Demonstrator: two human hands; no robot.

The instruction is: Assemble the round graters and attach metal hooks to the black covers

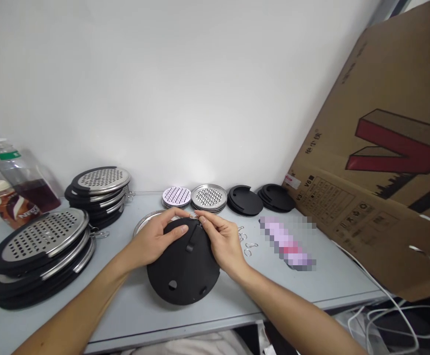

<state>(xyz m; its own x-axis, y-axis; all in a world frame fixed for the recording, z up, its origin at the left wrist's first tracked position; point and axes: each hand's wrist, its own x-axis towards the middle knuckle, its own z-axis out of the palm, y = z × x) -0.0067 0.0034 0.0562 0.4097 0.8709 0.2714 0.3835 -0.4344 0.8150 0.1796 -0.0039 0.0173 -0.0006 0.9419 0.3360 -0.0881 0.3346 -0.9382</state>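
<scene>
A round black disc (183,266) with a small hole and a strap-like tab is tilted up in front of me. My left hand (159,236) grips its upper left rim, thumb on the face. At the top edge, the fingertips of my right hand (218,236) pinch a small metal piece, perhaps a ring or clip, partly hidden by the fingers. Behind the disc, a silver-rimmed round piece (144,221) shows in part. Several small metal clips with rings (251,245) lie on the table just right of my right hand.
Stacked round graters with black covers (39,239) stand at left, more behind (102,180). Lilac grater discs (177,196), steel grater discs (209,196) and black discs (246,201) line the wall. Bottles (10,202) stand far left; a cardboard box (377,162) leans at right.
</scene>
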